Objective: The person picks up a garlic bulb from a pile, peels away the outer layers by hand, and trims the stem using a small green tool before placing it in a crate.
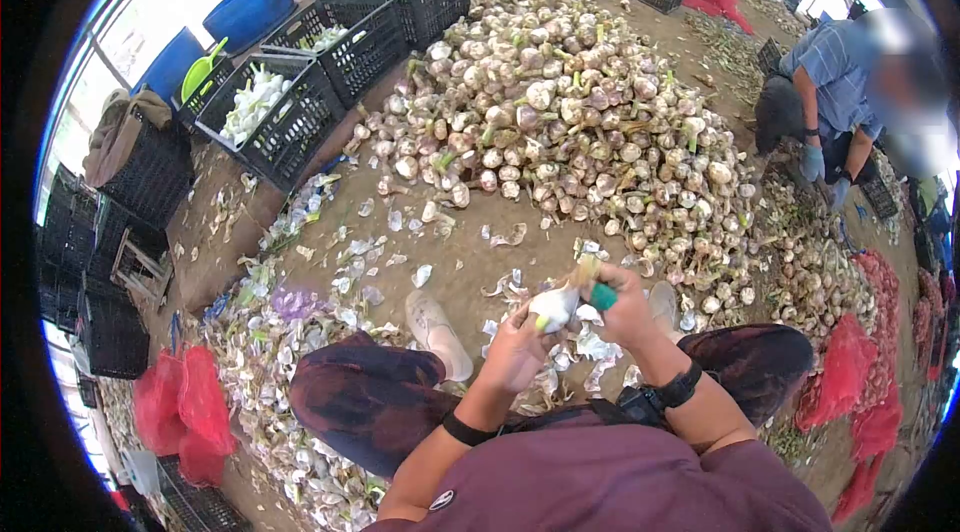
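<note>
My left hand is closed round a white garlic bulb, with a yellow-green tip showing at its lower left. Up against the bulb's right side, my right hand has its fingers pinched. Brownish dry garlic skin sticks up between the right fingers and the bulb. A small dark green thing sits at the right fingertips; I cannot tell whether it is a tool or a finger cover. Below and between my hands, loose white peelings lie on the ground.
A large heap of unpeeled garlic lies ahead. Black crates at the left hold white peeled garlic; blue tubs stand behind them. Red mesh bags lie on both sides. A gloved person crouches at the right.
</note>
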Demonstrator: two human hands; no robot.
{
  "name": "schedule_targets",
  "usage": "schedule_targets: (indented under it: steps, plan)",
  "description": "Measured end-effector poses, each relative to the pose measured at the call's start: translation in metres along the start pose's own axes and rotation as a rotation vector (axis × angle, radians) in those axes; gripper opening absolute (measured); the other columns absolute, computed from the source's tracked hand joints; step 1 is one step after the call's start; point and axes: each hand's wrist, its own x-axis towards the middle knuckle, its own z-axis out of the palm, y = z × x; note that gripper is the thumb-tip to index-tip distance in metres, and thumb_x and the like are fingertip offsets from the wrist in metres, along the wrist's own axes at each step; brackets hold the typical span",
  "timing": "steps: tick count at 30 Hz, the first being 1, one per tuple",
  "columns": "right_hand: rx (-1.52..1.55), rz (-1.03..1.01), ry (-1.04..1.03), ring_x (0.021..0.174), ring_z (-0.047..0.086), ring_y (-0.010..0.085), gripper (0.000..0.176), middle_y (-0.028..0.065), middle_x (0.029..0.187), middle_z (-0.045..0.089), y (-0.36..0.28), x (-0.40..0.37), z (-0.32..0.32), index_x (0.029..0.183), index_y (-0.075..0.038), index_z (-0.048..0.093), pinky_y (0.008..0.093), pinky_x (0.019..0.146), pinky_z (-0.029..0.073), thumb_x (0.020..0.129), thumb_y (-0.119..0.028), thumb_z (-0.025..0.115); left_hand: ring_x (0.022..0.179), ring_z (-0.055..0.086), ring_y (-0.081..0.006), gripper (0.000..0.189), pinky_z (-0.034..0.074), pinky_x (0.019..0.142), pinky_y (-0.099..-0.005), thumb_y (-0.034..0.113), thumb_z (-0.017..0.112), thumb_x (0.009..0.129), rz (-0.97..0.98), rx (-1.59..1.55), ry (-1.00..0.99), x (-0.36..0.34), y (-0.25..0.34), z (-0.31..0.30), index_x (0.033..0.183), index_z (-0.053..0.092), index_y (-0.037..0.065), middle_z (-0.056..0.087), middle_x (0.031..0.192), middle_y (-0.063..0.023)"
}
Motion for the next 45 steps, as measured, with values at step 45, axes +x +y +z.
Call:
schedule_targets:
  steps: [45]
  plan:
    - [-1.465,-0.478,-0.039,0.078,0.055,0.0206,0.014,0.0036,0.076,0.058,-0.008,0.038,-0.016,0.078,-0.01,0.059,0.0377,0.082,0.035,0.064,-0.008,0.058,0.091,0.057,-0.016,0.046,0.047,0.08,-0.0293,0.01,0.069,0.074,-0.234,0.214,0.005,-0.018,0.004,-0.005,0.114,0.046,0.001,0.057,0.101,-0.0073]
